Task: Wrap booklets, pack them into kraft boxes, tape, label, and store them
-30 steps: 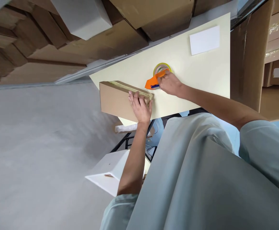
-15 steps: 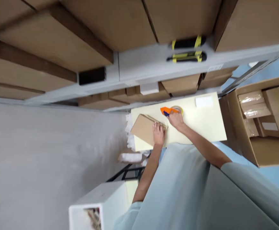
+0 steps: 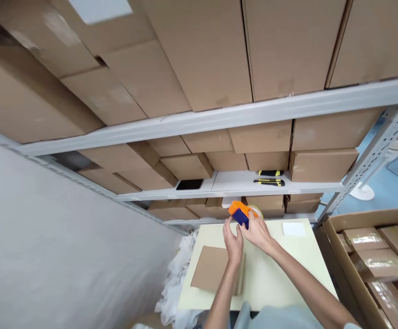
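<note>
An orange and blue tape dispenser [image 3: 239, 213] is raised over the far part of the pale table [image 3: 264, 283], gripped in my right hand [image 3: 258, 233]. A tape roll shows at its right side. Beside its left end, my left hand [image 3: 233, 240] has its fingers apart and raised near the dispenser's front; whether the fingertips touch it is unclear. Under my left forearm, a flat brown cardboard box [image 3: 209, 268] lies on the table's left half.
Shelves of cardboard boxes [image 3: 185, 167] rise behind the table, with two yellow-black cutters [image 3: 269, 182] and a black phone [image 3: 189, 184]. A white label [image 3: 294, 229] lies at the table's back right. A large open carton [image 3: 343, 274] holds taped boxes at right.
The view has tilted up toward the shelves. My left hand has let go of the cardboard box and moved up to the dispenser, which my right hand has lifted off the table.
</note>
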A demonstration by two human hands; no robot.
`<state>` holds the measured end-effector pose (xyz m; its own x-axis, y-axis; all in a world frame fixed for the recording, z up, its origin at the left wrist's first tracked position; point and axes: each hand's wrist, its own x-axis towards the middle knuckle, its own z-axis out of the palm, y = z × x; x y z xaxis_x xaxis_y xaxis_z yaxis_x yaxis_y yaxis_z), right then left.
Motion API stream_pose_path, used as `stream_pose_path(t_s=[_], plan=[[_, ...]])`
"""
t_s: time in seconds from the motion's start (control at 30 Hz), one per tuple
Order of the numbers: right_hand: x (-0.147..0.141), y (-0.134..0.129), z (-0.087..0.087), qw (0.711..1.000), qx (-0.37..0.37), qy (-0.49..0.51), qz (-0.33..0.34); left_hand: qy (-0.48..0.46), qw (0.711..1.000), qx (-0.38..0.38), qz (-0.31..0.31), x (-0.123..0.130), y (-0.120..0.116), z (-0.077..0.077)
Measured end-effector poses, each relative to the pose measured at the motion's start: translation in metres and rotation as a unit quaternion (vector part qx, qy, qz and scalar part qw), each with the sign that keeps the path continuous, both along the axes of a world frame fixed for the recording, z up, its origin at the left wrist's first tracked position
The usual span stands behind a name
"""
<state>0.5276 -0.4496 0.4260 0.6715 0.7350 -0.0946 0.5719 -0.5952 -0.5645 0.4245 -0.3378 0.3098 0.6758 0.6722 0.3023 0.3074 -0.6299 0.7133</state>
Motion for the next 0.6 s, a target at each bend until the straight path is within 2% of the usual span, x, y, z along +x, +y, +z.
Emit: stream_pose_path(t_s=[0.03,0.07,0.13,0.17,0.2,0.27,0.37,0.5,0.6], plan=[[0.013,0.011,0.014,0.999,0.020,-0.029,0.013,-0.054,0.998,0.016,0.035,0.015,0.007,0.024],[0.027,0.023,0.028,0.997,0.032,-0.062,0.026,-0.098,0.994,0.033,0.040,0.030,0.014,0.048],[0.054,0.050,0.055,0.991,0.029,-0.120,0.043,-0.138,0.988,0.061,0.014,0.055,0.025,0.092],[0.066,0.062,0.066,0.990,0.017,-0.133,0.049,-0.141,0.988,0.068,0.003,0.065,0.029,0.109],[0.076,0.074,0.076,0.989,0.007,-0.139,0.053,-0.138,0.988,0.072,-0.004,0.073,0.032,0.122],[0.093,0.093,0.086,0.988,-0.007,-0.143,0.059,-0.128,0.989,0.074,-0.005,0.080,0.034,0.135],[0.109,0.110,0.085,0.987,-0.019,-0.147,0.059,-0.121,0.990,0.068,0.000,0.074,0.030,0.128],[0.118,0.117,0.073,0.985,-0.023,-0.157,0.065,-0.110,0.993,0.046,0.013,0.052,0.017,0.100],[0.114,0.116,0.064,0.983,-0.011,-0.172,0.062,-0.089,0.995,0.023,0.027,0.029,0.008,0.074]])
